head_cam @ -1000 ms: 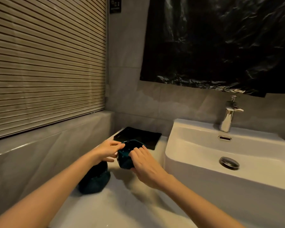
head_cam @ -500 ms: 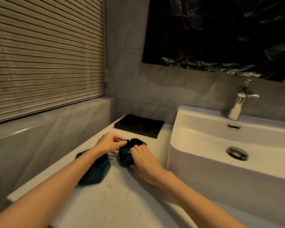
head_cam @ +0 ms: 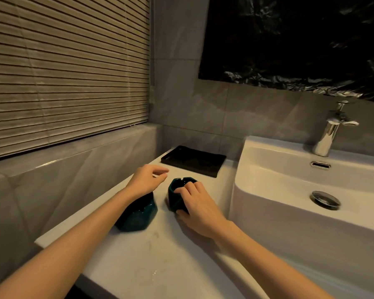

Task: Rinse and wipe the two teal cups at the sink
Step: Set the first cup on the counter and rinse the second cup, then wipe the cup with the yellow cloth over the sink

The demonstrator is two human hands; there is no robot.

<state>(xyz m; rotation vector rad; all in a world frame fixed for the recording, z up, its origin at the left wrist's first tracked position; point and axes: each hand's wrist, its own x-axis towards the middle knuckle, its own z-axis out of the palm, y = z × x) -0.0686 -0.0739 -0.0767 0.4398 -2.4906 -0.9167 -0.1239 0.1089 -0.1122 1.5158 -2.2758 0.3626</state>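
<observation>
Right hand (head_cam: 200,207) around a teal cup (head_cam: 174,197)

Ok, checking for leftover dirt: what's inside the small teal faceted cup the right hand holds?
Only a dark sliver of the small teal faceted cup's interior shows, nothing visible in it. The right hand curls its fingers over the rim, covering the rest.

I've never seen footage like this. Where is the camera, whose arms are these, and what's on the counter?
No machine here: a person wears one camera on the head, so this single view looks forward and down at their own bare arms. The right hand grips one glossy teal faceted cup on the white countertop. The left hand hangs relaxed, holding nothing, above a second teal cup. Behind them lies a flat black tray; to the right are a white basin and a chrome tap.
</observation>
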